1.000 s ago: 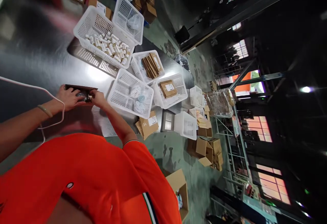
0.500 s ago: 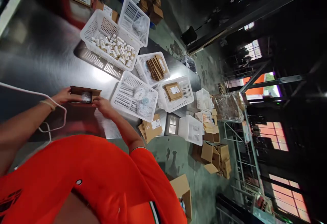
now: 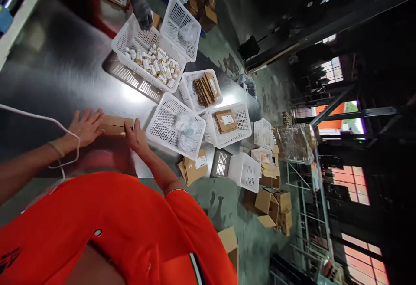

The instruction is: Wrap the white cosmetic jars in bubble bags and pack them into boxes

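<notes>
A small brown cardboard box (image 3: 114,124) lies on the metal table with its top flaps folded down, a seam running along it. What is inside is hidden. My left hand (image 3: 86,128) is spread open at the box's left end, its thumb against the cardboard. Around the right end, my right hand (image 3: 135,136) grips the box with bent fingers. Just right of that hand stands a white basket (image 3: 159,132) holding clear plastic-wrapped bundles (image 3: 186,129).
Behind are a basket (image 3: 130,73) of small labelled bottles (image 3: 159,66) and baskets of flat cardboard (image 3: 204,90). A co-worker's gloved hand (image 3: 141,11) is over the bottle basket. A white cable (image 3: 39,116) crosses my left arm. Folded cartons (image 3: 196,168) lie at the table edge.
The box's open flaps are now folded down, covering the wrapped item seen inside. My left hand has spread its fingers. The co-worker's gloved hand has come over the bottle basket.
</notes>
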A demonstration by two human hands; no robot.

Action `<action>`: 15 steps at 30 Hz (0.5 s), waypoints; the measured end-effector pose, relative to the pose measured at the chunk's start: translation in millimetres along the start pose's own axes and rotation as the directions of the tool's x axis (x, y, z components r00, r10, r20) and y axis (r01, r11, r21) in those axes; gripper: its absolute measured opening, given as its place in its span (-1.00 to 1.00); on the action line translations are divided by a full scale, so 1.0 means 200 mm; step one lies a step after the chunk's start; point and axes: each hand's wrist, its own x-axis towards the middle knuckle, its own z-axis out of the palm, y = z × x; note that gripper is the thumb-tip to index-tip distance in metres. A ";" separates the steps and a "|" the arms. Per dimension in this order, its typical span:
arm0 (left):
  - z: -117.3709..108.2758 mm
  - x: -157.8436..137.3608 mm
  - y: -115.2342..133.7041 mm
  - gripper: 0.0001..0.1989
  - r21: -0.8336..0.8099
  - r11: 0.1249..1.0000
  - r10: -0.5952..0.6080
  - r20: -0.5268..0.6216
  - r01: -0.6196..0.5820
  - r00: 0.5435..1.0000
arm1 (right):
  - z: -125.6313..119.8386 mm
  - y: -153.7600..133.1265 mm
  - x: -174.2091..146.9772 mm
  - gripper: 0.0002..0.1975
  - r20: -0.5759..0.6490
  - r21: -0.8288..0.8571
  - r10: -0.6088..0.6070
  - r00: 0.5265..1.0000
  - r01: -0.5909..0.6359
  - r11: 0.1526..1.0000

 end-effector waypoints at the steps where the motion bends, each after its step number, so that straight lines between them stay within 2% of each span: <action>1: 0.02 -0.03 0.03 -0.26 0.028 1.000 -0.013 -0.005 0.013 1.000 | 0.02 -0.02 -0.01 -0.21 0.012 -0.001 0.026 1.000 -0.026 1.000; 3: 0.05 -0.05 0.05 -0.27 0.061 0.997 -0.042 0.008 0.041 0.999 | 0.05 -0.05 -0.02 -0.10 0.034 0.013 0.056 0.998 -0.057 0.998; 5: 0.05 0.00 0.00 -0.28 0.051 0.997 -0.056 0.061 0.053 0.997 | 0.08 -0.07 0.00 -0.14 0.031 0.037 0.072 0.997 -0.073 0.997; 7: -0.01 0.08 -0.12 -0.28 0.043 0.998 -0.056 0.109 0.051 0.993 | 0.08 -0.08 0.08 -0.23 -0.013 0.054 0.080 0.997 -0.079 0.995; 8: -0.07 0.12 -0.20 -0.27 0.053 0.996 -0.080 0.087 0.075 0.993 | 0.06 -0.09 0.14 -0.26 -0.041 0.060 0.085 0.996 -0.082 0.995; 10: -0.20 0.18 -0.39 -0.18 0.095 0.973 -0.210 -0.013 0.210 0.978 | 0.01 -0.14 0.33 -0.27 -0.090 0.077 0.097 0.991 -0.090 0.993; 11: -0.26 0.19 -0.49 -0.10 0.118 0.945 -0.300 -0.054 0.305 0.952 | -0.04 -0.17 0.45 -0.27 -0.113 0.090 0.103 0.988 -0.093 0.992; 13: -0.35 0.17 -0.67 0.02 0.172 0.873 -0.452 -0.069 0.457 0.889 | -0.15 -0.28 0.73 -0.26 -0.168 0.124 0.112 0.979 -0.092 0.988; 15: -0.36 0.12 -0.81 0.02 0.253 0.834 -0.498 -0.034 0.490 0.866 | -0.27 -0.41 1.03 -0.25 -0.230 0.154 0.107 0.967 -0.072 0.985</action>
